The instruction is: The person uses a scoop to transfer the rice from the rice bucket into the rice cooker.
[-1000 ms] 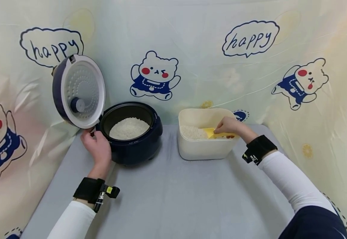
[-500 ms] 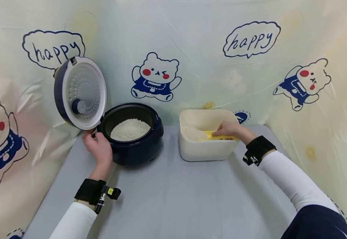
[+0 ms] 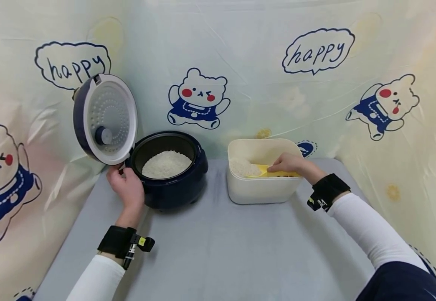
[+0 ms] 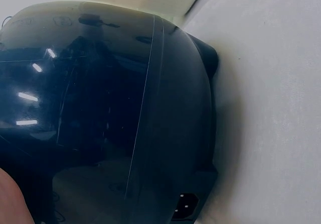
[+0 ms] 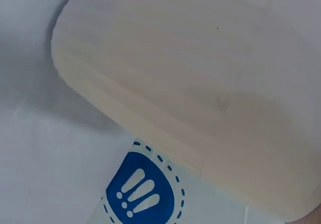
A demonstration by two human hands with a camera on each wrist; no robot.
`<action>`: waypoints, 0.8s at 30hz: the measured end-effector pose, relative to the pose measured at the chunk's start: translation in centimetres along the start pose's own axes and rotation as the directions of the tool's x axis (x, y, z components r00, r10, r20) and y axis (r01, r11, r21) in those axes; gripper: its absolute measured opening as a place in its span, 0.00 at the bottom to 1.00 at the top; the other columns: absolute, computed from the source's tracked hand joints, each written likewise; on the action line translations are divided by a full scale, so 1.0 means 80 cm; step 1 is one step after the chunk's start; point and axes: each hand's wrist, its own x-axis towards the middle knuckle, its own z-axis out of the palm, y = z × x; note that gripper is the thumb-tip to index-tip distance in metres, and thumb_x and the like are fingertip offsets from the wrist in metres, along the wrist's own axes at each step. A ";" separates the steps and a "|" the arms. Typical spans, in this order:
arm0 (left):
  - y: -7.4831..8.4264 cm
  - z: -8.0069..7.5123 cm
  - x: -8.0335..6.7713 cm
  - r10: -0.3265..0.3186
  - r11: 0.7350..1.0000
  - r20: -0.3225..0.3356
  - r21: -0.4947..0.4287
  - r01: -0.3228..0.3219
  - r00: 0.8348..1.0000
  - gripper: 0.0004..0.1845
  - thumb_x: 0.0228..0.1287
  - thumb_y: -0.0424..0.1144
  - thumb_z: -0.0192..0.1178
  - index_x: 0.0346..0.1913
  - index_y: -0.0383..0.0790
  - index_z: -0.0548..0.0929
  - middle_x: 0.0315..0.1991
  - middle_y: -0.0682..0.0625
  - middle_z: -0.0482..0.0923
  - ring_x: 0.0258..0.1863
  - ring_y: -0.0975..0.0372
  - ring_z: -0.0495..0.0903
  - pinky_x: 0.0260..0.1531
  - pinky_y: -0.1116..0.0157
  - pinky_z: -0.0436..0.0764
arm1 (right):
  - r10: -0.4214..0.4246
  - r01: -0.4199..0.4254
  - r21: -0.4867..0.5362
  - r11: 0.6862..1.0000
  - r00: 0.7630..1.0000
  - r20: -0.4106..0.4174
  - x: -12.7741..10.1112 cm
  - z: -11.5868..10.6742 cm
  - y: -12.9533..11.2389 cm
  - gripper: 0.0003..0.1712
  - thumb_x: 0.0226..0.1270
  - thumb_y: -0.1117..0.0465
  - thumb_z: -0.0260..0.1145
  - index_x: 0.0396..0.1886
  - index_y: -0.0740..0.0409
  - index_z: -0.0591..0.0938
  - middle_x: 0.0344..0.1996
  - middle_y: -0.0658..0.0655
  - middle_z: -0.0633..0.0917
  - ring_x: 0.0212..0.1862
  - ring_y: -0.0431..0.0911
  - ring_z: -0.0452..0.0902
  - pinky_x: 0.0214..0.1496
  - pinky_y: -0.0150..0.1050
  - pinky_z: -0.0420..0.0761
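A dark blue rice cooker point(image 3: 173, 186) stands on the grey table with its lid point(image 3: 107, 119) swung up and white rice point(image 3: 166, 164) in its pot. My left hand point(image 3: 126, 187) rests against the cooker's left side, fingers curled near the lid hinge. The left wrist view is filled by the cooker's glossy wall point(image 4: 110, 113). To the right is a cream tub point(image 3: 259, 190) with rice point(image 3: 242, 167) in it. My right hand point(image 3: 287, 163) reaches into the tub and holds a yellow scoop point(image 3: 263, 171) pushed into the rice. The right wrist view shows only the tub's outer wall point(image 5: 200, 93).
A plastic curtain with bear drawings and "happy" bubbles point(image 3: 317, 50) closes off the back and both sides. The grey table point(image 3: 218, 251) stretches from the cooker and tub to its near edge. A blue printed badge point(image 5: 140, 194) shows beside the tub.
The yellow scoop has slid left and lower into the tub's rice. My left hand stays at the cooker. The head view has shifted slightly.
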 end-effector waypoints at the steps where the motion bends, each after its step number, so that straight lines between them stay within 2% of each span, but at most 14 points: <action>1: 0.000 0.000 0.000 -0.002 1.000 0.003 -0.002 0.002 1.000 0.21 0.76 0.31 0.43 0.65 0.26 0.75 0.64 0.44 0.67 0.59 0.61 0.67 0.60 0.70 0.64 | -0.008 0.008 0.004 1.000 1.000 -0.002 0.000 0.000 0.001 0.21 0.76 0.49 0.67 0.35 0.64 0.90 0.18 0.47 0.68 0.29 0.43 0.66 0.38 0.37 0.64; 5: 0.001 0.000 -0.001 0.004 1.000 0.005 -0.016 -0.004 1.000 0.21 0.76 0.31 0.43 0.65 0.26 0.75 0.65 0.44 0.67 0.59 0.62 0.67 0.61 0.70 0.64 | -0.052 0.052 0.036 0.998 0.999 -0.003 -0.001 0.001 0.002 0.23 0.76 0.48 0.66 0.31 0.64 0.88 0.16 0.45 0.62 0.28 0.43 0.63 0.37 0.38 0.63; 10: -0.001 -0.001 -0.003 0.006 1.000 0.007 -0.021 -0.006 1.000 0.21 0.76 0.30 0.43 0.65 0.26 0.75 0.64 0.44 0.67 0.60 0.61 0.67 0.60 0.70 0.64 | -0.074 0.073 0.053 0.996 0.997 0.003 -0.002 0.000 0.001 0.22 0.75 0.48 0.67 0.35 0.64 0.89 0.16 0.46 0.63 0.27 0.44 0.65 0.35 0.37 0.65; 15: -0.004 -0.002 -0.006 -0.005 1.000 -0.003 -0.020 0.005 1.000 0.22 0.75 0.30 0.42 0.65 0.26 0.75 0.65 0.44 0.67 0.59 0.62 0.66 0.59 0.70 0.64 | -0.080 0.080 0.032 0.996 0.997 0.008 -0.006 -0.006 -0.001 0.19 0.75 0.47 0.68 0.36 0.58 0.90 0.16 0.46 0.65 0.23 0.44 0.67 0.31 0.36 0.67; 20: -0.003 -0.002 -0.003 0.001 1.000 -0.010 -0.016 -0.002 1.000 0.21 0.76 0.32 0.43 0.65 0.26 0.75 0.64 0.45 0.67 0.55 0.63 0.65 0.56 0.70 0.63 | -0.108 0.108 0.045 0.993 0.994 0.010 -0.011 -0.014 -0.003 0.21 0.77 0.47 0.66 0.39 0.62 0.90 0.16 0.47 0.67 0.21 0.44 0.66 0.30 0.35 0.67; 24: -0.002 0.000 -0.002 0.008 1.000 -0.007 -0.015 -0.008 1.000 0.21 0.76 0.32 0.43 0.64 0.26 0.74 0.63 0.45 0.67 0.53 0.63 0.65 0.54 0.69 0.64 | -0.112 0.111 0.070 0.991 0.994 0.008 -0.017 -0.021 -0.003 0.20 0.77 0.47 0.66 0.40 0.60 0.89 0.17 0.47 0.69 0.22 0.44 0.69 0.29 0.35 0.70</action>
